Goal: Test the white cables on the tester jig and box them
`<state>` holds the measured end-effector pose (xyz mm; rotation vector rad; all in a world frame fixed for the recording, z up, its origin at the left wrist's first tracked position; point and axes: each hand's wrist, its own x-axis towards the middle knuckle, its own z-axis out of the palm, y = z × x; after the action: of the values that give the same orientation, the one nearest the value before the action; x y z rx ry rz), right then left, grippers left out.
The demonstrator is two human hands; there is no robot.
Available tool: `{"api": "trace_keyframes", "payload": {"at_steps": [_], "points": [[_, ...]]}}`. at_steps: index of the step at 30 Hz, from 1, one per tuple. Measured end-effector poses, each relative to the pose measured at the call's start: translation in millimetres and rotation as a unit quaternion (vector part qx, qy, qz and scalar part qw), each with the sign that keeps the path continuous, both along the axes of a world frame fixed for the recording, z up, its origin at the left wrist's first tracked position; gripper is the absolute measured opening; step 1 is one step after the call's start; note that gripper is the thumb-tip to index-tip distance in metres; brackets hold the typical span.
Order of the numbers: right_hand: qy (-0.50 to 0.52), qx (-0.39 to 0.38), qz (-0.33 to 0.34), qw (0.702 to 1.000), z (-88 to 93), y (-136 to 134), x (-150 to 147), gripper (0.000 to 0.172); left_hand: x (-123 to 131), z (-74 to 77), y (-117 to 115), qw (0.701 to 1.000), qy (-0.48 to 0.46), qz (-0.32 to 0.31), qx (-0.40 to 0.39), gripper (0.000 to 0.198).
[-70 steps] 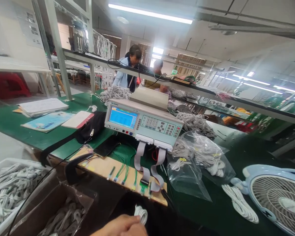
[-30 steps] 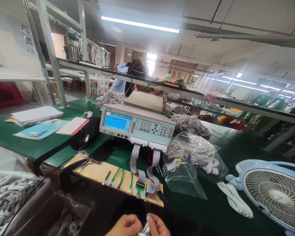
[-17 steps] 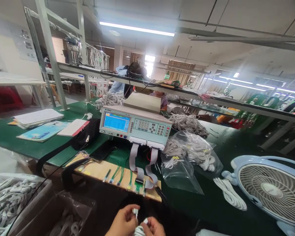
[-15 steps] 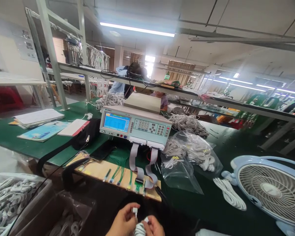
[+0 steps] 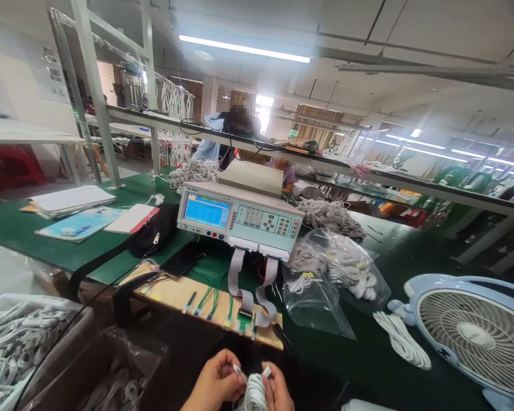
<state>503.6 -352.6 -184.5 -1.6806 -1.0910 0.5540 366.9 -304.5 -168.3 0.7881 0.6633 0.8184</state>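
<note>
Low in the middle of the head view, my left hand (image 5: 221,379) pinches a small white connector (image 5: 238,370) at one end of a cable. My right hand (image 5: 276,388) has its fingers closed on the other white connector (image 5: 266,372). Between the two hands hangs a coiled white cable (image 5: 255,394), bundled in loops; its lower part runs out of the picture. Beyond the hands lies a wooden board (image 5: 180,299) carrying green wires and small sockets. Grey ribbon cables (image 5: 235,271) link it to a bench tester (image 5: 240,220) with a lit blue screen.
A clear bag of cables (image 5: 325,274) lies right of the tester, near a single coiled cable (image 5: 402,341) and a blue fan (image 5: 471,337). At lower left stand a white bin (image 5: 79,319) and a lined box (image 5: 154,354), both holding cables. Booklets (image 5: 81,222) lie on the green table.
My hands have turned the connectors: the left one has dropped lower into my fingers, and the right one now sticks up at my fingertips. The coil shows more between them. The view has shifted slightly.
</note>
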Motion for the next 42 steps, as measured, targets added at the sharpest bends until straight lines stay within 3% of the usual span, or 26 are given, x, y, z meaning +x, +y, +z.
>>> {"api": "trace_keyframes", "payload": {"at_steps": [6,10,16,22,27,30,34,42], "points": [[0.148,0.006,0.081,0.986,-9.0,6.0,-13.2,0.056,-1.3,-19.0,4.3,0.998,0.054,0.019,-0.035,0.044],[0.142,-0.011,0.057,0.988,-7.7,4.9,-16.9,0.053,0.1,-23.1,3.6,0.997,0.058,0.019,-0.040,0.046],[0.012,0.015,-0.028,0.999,1.8,2.6,-14.3,0.045,0.9,-15.3,2.2,0.998,0.050,0.021,-0.016,0.045],[-0.047,0.031,-0.056,0.997,2.8,0.5,-15.4,0.044,3.3,-11.7,1.5,0.996,0.085,0.017,-0.030,0.047],[0.024,-0.039,0.022,0.999,21.6,-2.4,-10.2,0.042,-1.4,3.5,0.0,0.995,0.086,0.004,-0.058,0.043],[0.136,-0.075,0.081,0.985,32.5,0.9,-6.7,0.036,-7.2,16.5,2.2,0.994,0.097,-0.017,-0.044,0.037],[0.250,-0.069,0.098,0.961,36.9,7.5,-5.6,0.036,-11.6,25.4,6.8,0.993,0.099,-0.019,-0.067,0.035],[0.220,-0.079,0.092,0.968,38.5,12.7,-6.3,0.035,-13.9,21.5,12.1,0.993,0.045,-0.008,-0.104,0.034]]}}
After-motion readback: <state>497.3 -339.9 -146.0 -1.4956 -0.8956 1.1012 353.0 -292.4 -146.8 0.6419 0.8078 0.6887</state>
